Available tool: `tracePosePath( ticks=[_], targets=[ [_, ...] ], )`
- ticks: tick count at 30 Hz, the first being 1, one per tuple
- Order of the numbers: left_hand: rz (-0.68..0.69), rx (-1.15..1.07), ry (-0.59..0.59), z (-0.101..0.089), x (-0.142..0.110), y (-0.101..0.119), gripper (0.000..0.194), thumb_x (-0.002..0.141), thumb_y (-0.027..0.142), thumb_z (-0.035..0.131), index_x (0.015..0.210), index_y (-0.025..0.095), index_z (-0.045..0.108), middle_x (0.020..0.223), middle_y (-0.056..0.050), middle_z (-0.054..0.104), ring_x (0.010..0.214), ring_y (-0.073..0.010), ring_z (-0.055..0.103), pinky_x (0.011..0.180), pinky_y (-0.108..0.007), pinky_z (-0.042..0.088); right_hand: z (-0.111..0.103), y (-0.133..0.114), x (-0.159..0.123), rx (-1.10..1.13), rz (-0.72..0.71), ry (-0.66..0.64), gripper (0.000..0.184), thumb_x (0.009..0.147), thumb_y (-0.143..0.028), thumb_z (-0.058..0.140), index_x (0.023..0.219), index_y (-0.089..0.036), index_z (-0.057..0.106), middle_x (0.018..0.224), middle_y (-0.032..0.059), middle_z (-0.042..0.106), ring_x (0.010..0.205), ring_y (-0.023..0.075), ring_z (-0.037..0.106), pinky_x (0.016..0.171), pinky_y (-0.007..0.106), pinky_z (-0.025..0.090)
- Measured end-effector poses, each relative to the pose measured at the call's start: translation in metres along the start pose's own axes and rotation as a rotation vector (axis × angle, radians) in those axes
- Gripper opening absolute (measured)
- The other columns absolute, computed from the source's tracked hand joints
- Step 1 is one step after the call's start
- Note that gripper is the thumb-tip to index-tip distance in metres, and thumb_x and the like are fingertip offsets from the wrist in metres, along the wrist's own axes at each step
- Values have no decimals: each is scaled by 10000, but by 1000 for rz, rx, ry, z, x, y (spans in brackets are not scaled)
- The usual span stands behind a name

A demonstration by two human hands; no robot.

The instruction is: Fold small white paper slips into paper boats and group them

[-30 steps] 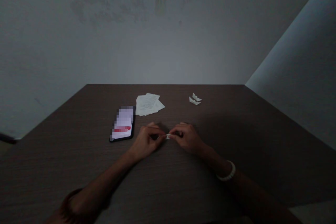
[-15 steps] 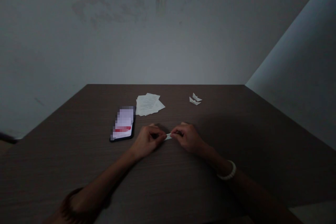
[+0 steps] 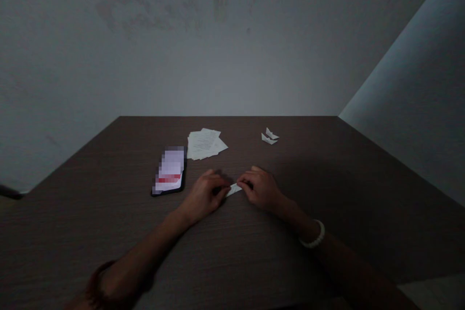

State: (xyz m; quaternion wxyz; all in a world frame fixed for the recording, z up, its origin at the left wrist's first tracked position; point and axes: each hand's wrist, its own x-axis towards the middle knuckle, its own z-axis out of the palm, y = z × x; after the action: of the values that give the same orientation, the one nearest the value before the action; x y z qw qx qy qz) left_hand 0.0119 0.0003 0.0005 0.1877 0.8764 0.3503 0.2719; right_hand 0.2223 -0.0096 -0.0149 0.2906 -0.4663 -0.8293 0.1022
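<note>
Plain room: wood-grain table [image 3: 72, 232] against stained grey walls [image 3: 145, 58]

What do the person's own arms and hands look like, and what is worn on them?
The left arm and right arm are bare, with no sleeves, and neither the left hand nor the right hand wears a glove. A white beaded bracelet circles the right wrist. A thin dark band circles the left forearm; its detail is too dim to tell.

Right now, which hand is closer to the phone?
Left. The left hand sits just right of the phone, not touching it; the right hand is farther right.
</note>
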Motion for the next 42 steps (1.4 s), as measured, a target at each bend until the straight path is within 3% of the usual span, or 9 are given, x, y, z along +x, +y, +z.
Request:
tracePosePath(
  ticks=[10, 17, 27, 42],
  targets=[
    [113, 242, -100, -2, -1, 0, 230, 928, 230, 513, 925, 185, 739, 860, -80, 608, 855, -224, 496, 753, -346, 409, -2, -2, 1, -158, -39, 0, 103, 896, -199, 604, 808, -195, 656, 759, 31, 644, 775, 187, 504, 634, 298, 358],
    [174, 398, -167, -8, 0, 5, 230, 934, 259, 502, 949, 193, 722, 897, -88, 589, 883, -235, 491, 760, -365, 380, -4, -2, 1, -263, -158, -19, 150, 926, -217, 561, 837, -181, 677, 857, 63, 639, 864, 205, 527, 719, 312, 404],
    [128, 336, -143, -5, -3, 4, 269, 936, 299, 475, 939, 188, 720, 912, -84, 583, 889, -234, 485, 761, -367, 401, -10, 3, -7, -181, -323, -143, 256, 826, -113, 570, 1030, -214, 686, 961, 51, 620, 836, 175, 528, 696, 284, 398],
    [270, 552, -190, -6, -2, 6, 237, 958, 252, 456, 925, 160, 673, 884, -79, 560, 881, -235, 483, 760, -372, 391, -15, -7, -6, -299, -295, -197, 224, 843, -170, 547, 1031, -213, 660, 1016, 60, 606, 896, 203, 482, 745, 324, 378]
  ],
)
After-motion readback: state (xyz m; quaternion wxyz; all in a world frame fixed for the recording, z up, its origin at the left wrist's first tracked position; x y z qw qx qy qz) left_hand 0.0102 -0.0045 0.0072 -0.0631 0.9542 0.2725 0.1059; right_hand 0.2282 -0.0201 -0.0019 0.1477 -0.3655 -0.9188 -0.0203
